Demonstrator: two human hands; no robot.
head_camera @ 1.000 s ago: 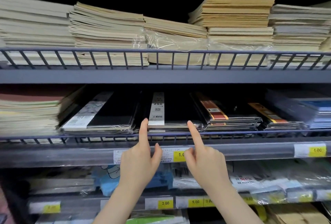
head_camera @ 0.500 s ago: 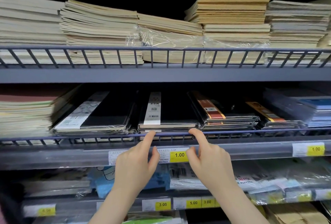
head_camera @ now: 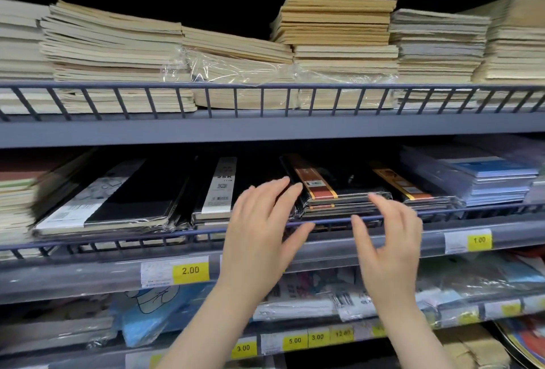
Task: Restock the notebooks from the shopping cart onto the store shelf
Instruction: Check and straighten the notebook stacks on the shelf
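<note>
Shelf rail [head_camera: 177,236]: both hands [head_camera: 324,239] raised, fingers spread.

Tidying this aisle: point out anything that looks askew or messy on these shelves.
On the top shelf, loose clear plastic wrap bulges from the cream notebook stacks, whose upper books lie fanned and uneven. The black notebooks below sit tilted.

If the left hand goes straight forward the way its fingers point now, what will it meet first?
Most likely the wrapped black notebook stack with the orange band: the left hand has fingertips at its left edge, though depth is unclear.
</note>
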